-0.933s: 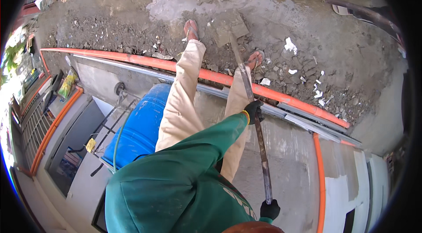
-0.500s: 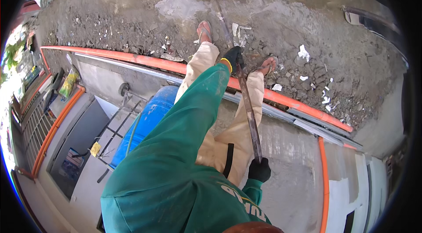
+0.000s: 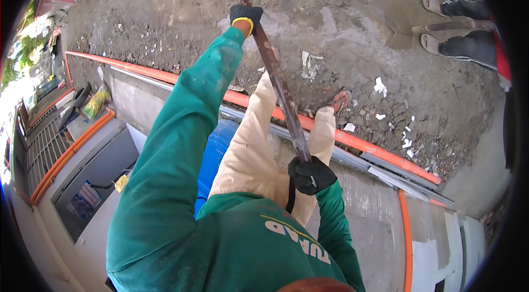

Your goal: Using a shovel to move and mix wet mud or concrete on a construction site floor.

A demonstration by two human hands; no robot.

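Note:
A long, brown, worn shovel handle slants across the middle, its far end leaving the top edge, so the blade is out of sight. Well up the shaft, my left hand, in a black glove with a yellow cuff, is closed round it. My right hand, also in a black glove, grips the near end in front of my waist. Beneath the handle lies rough, grey-brown ground with wet-looking patches and rubble. My feet in flip-flops stand beyond an orange pipe.
At the right, a person in dark trousers stands by another shovel with its blade on the wet ground. White scraps litter the rubble. A blue drum stands behind my left arm. Metal channels run along the orange pipe.
Both hands have moved forward and leftward with the shovel, the left one farthest. Its blade has passed beyond the top edge. The other person's shovel blade has come into view.

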